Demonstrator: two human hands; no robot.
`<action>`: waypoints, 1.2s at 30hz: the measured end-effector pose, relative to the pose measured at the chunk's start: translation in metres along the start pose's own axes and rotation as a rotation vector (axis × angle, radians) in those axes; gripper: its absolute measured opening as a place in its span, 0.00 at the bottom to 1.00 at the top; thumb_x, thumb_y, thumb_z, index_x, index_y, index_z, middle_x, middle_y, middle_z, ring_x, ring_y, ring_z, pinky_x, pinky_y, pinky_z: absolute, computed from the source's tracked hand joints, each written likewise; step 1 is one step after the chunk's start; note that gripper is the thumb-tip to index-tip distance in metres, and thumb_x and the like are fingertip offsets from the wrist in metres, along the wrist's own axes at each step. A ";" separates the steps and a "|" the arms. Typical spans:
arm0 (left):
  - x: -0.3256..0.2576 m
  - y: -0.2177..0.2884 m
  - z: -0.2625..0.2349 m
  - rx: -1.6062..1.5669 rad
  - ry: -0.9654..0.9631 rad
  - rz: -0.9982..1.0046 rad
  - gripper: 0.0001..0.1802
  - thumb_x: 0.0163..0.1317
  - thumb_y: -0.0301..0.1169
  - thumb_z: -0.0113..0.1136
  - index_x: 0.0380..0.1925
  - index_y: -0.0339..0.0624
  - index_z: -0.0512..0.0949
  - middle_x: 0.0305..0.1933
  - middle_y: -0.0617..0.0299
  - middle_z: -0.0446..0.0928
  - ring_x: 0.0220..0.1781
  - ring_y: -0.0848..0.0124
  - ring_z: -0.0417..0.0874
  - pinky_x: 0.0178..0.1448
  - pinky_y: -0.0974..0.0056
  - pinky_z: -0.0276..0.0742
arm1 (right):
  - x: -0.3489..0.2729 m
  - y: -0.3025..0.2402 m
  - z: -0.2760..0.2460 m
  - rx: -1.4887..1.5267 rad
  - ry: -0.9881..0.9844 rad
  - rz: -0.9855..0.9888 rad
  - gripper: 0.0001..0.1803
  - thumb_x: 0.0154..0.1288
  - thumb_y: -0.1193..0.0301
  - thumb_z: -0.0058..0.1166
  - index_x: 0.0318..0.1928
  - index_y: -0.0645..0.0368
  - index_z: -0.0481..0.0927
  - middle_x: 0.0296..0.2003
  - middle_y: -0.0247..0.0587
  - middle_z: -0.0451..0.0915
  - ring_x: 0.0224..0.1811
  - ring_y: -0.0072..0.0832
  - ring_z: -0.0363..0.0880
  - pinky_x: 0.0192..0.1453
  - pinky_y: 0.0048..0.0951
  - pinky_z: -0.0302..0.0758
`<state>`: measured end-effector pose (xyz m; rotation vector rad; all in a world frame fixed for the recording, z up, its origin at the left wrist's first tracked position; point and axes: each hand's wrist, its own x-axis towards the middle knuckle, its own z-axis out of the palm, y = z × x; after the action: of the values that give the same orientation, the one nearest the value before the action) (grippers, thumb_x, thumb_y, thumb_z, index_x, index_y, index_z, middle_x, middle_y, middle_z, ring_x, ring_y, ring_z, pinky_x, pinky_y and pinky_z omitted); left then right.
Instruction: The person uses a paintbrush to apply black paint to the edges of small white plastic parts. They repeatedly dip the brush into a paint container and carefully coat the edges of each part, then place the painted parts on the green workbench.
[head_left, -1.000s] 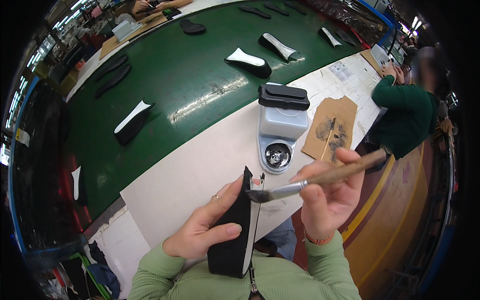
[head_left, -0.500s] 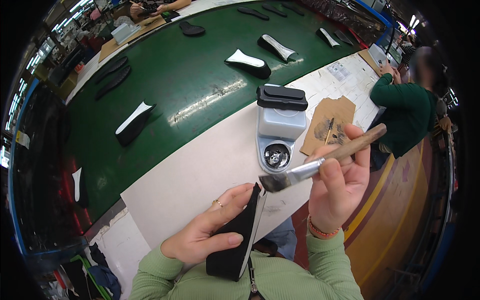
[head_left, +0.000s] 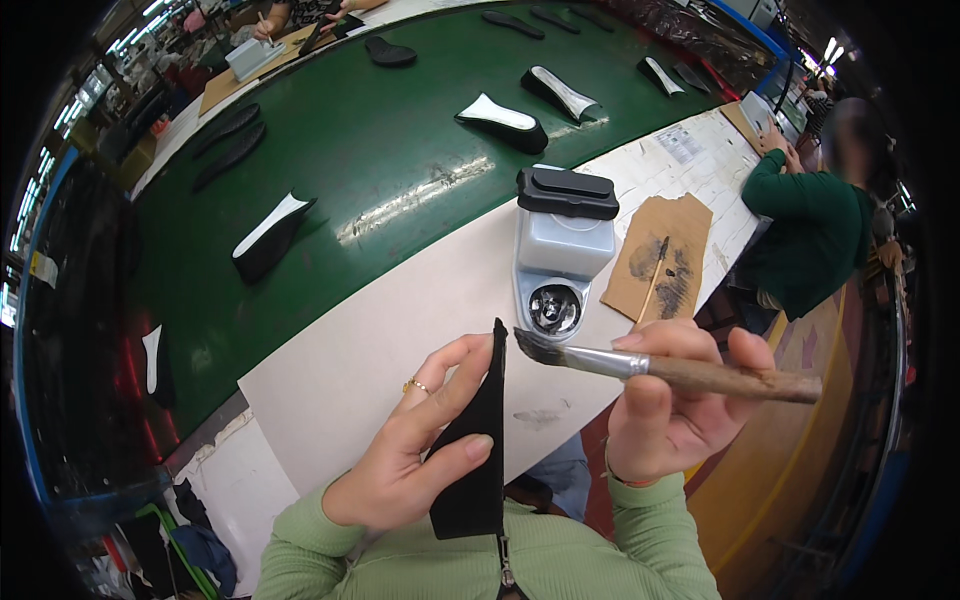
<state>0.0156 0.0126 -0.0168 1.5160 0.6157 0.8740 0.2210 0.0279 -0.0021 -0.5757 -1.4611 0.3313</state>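
Note:
My left hand [head_left: 405,455] grips a black wedge-shaped shoe sole [head_left: 472,498], thumb on its near side and fingers behind. The sole stands on edge with its narrow tip upward, and its pale face is turned out of sight. My right hand [head_left: 665,425] pinches the wooden handle of a flat brush [head_left: 735,380]. Dark, wet-looking bristles are just right of the sole's tip; whether they touch it, I cannot tell. Beyond them stands a pale plastic bottle [head_left: 566,246] with a black base on top, and its round cup [head_left: 554,308] holds glossy black liquid.
A thin brush [head_left: 655,278] lies on stained cardboard [head_left: 625,270] at right. White paper [head_left: 370,370] covers the near worktop. Several soles, among them a white-topped one [head_left: 500,118], rest on the green belt [head_left: 400,160]. A co-worker in a green sleeve [head_left: 800,190] sits at right.
The sole has turned so its pale face no longer shows, and its tip has risen. My right hand has lowered slightly, swinging the brush handle from slanting upward to nearly level.

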 end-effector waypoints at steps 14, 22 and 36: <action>0.002 0.008 0.001 0.119 0.020 0.029 0.33 0.58 0.21 0.48 0.65 0.40 0.54 0.68 0.47 0.43 0.55 0.69 0.66 0.63 0.63 0.57 | 0.001 -0.005 0.009 -0.055 -0.018 -0.015 0.35 0.47 0.82 0.63 0.53 0.54 0.57 0.29 0.54 0.77 0.25 0.29 0.75 0.31 0.26 0.70; 0.002 0.009 0.001 0.109 0.025 0.049 0.34 0.58 0.20 0.49 0.66 0.41 0.53 0.68 0.48 0.43 0.53 0.70 0.66 0.62 0.65 0.58 | 0.004 -0.017 0.008 -0.062 -0.089 0.099 0.30 0.47 0.83 0.62 0.48 0.55 0.61 0.30 0.49 0.77 0.28 0.29 0.75 0.33 0.27 0.69; 0.001 0.013 0.004 -0.016 0.047 0.029 0.34 0.59 0.21 0.49 0.66 0.39 0.51 0.69 0.47 0.42 0.69 0.62 0.49 0.68 0.62 0.48 | 0.002 -0.012 0.007 0.001 -0.142 -0.032 0.37 0.48 0.83 0.62 0.54 0.54 0.54 0.30 0.55 0.78 0.26 0.31 0.75 0.30 0.29 0.71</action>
<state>0.0179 0.0096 -0.0043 1.4963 0.6211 0.9368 0.2126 0.0203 0.0064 -0.5362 -1.6050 0.3535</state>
